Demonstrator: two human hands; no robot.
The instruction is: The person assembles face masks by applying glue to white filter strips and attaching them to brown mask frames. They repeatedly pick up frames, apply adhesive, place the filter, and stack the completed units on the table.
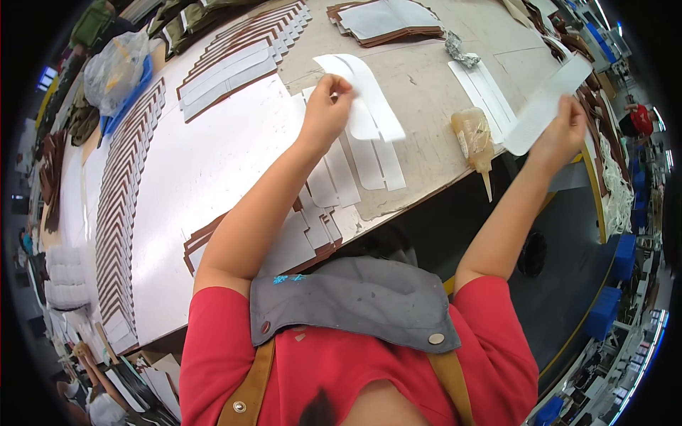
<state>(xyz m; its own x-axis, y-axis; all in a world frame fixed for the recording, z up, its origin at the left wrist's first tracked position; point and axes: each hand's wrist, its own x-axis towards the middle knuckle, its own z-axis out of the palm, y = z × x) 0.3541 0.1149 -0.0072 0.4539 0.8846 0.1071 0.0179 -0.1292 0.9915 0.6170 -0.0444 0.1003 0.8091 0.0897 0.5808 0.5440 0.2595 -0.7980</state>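
Above the table, my left hand (pixel 328 110) pinches a white round-cornered sheet piece (pixel 376 106) by its near-left edge. Under it lie more white slotted pieces (pixel 369 167), partly covered by the sheet and my arm. Out to the right, my right hand (pixel 561 135) is closed on a long white strip (pixel 543 106), held tilted over the table's edge. Between the hands, a bottle of yellowish liquid (pixel 472 135) lies with its pointed nozzle past the edge. Beside it are flat white strips (pixel 486 99), with a crumpled grey lump (pixel 462 51) on their far end.
Brown-edged white pieces (pixel 227 78) overlap in a row at the far left; another long fanned row (pixel 117 234) runs down the left side. A stack (pixel 389 21) stands at the back. More brown-edged pieces (pixel 291 241) lie under my left forearm. A plastic bag (pixel 117 71) sits beyond.
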